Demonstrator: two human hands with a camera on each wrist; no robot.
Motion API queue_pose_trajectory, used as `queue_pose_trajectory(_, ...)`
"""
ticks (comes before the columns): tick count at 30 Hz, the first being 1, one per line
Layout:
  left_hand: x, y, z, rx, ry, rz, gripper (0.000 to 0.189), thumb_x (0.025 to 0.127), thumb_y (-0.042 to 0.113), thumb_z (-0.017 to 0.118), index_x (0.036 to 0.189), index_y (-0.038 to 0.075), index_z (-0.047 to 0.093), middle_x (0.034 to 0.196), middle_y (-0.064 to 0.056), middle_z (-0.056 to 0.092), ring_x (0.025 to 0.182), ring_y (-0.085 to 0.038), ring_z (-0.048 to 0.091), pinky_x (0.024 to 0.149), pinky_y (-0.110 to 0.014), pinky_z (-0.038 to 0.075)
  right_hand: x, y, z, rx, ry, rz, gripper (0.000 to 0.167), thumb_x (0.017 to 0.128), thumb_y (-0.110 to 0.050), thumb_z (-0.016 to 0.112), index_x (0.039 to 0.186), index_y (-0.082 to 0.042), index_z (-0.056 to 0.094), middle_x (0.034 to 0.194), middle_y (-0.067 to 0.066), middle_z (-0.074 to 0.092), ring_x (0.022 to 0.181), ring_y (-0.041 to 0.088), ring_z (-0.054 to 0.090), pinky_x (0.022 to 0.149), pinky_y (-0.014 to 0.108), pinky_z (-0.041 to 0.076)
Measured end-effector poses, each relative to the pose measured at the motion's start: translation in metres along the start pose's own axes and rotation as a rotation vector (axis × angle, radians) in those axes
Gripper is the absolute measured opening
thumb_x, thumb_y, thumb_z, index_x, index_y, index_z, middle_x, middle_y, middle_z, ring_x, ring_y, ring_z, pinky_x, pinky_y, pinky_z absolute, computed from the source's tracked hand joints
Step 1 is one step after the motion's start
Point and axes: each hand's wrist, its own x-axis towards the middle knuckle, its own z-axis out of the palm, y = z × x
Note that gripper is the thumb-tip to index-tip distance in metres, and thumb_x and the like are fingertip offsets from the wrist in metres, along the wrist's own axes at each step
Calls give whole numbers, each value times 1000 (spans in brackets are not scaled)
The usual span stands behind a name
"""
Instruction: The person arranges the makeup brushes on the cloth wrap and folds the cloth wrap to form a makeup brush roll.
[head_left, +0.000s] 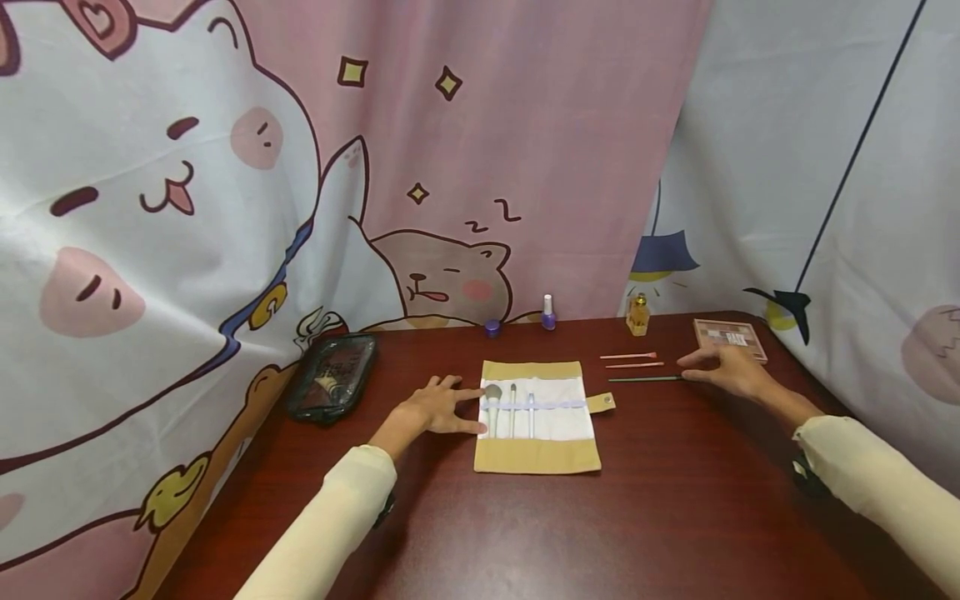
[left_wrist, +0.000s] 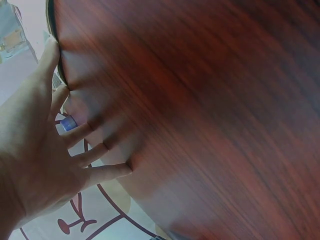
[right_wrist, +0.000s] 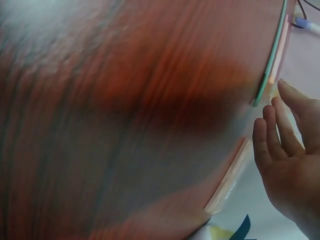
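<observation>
A tan and white cloth brush roll (head_left: 555,456) lies unrolled on the table, with three makeup brushes tucked under its lilac band: a fluffy one (head_left: 492,408) at the left and two slimmer ones. My left hand (head_left: 438,407) rests at the roll's left edge, thumb and index finger touching it, the other fingers spread on the wood in the left wrist view. To the right, a thin green brush (head_left: 645,380) lies on the table. My right hand (head_left: 723,372) is at its right end, fingers loosely bent and not wrapped round it in the right wrist view.
Two pink brushes (head_left: 633,365) lie behind the green one. A palette (head_left: 731,339) is at the back right, near a gold bottle (head_left: 638,315). Purple nail polish (head_left: 548,314) and a small purple jar (head_left: 492,328) stand at the back. A black clear-topped pouch (head_left: 332,379) lies left.
</observation>
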Motion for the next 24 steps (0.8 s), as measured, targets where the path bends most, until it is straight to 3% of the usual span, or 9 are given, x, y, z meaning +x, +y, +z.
queue_pose_trajectory(3,0,0,0,0,3,0,83,85,82,59,158,46,39,167,-9,29,150,-36,30,111,-61,40,-2,5,-1,5,-13,-3,24,85,-16,87,105,-3,82,106,20,77,80,21,61,64,28,42)
queue_pose_trajectory(7,0,-1,0,0,3,3,84,85,83,58,158,47,39,168,-8,29,151,-36,29,112,-61,40,-4,9,0,28,-17,-23,23,84,-12,87,104,-1,81,102,21,77,69,10,51,59,25,37)
queue_pose_trajectory(10,0,0,0,-2,3,3,84,85,83,59,158,47,39,168,-8,29,151,-36,29,112,-61,40,-6,11,2,12,-14,-27,21,84,-11,87,102,-2,82,101,18,78,73,8,57,62,22,42)
queue_pose_trajectory(16,2,0,1,-4,0,1,84,86,82,59,159,46,39,167,-9,29,150,-36,30,111,-61,40,-7,13,5,-51,-4,-28,13,84,-12,87,95,-7,83,99,15,78,78,16,60,66,27,45)
queue_pose_trajectory(24,1,-1,2,0,1,0,83,86,82,59,158,46,39,168,-9,29,151,-37,29,111,-62,39,-9,11,5,-17,-21,-29,9,87,-13,84,95,-9,82,97,9,79,81,12,63,70,27,48)
